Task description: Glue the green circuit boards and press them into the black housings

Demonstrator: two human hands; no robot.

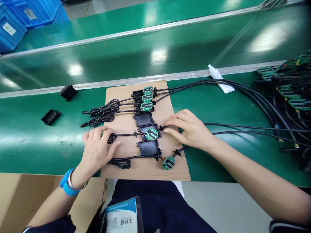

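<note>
Several shallow black plastic case halves (143,119) lie in a column on a cardboard sheet (126,124). My right hand (188,129) pinches a black cable by its strain relief, at the right end of one case half. In that case half lies a round green circuit board (151,134). My left hand (97,144) is curled round the coiled cable (111,138) running from the same board's left side; its fingertips are partly hidden. Nearer me, another circuit board (168,163) lies on the cardboard beside a case half. Three boards (146,106) with cables sit at the column's far end.
Two black case parts (68,93) lie on the green bench at left. A white tube (221,79) lies behind the cables. Many wired circuit boards (291,90) are heaped at right, their cables crossing the bench. Blue crates (36,13) stand far left.
</note>
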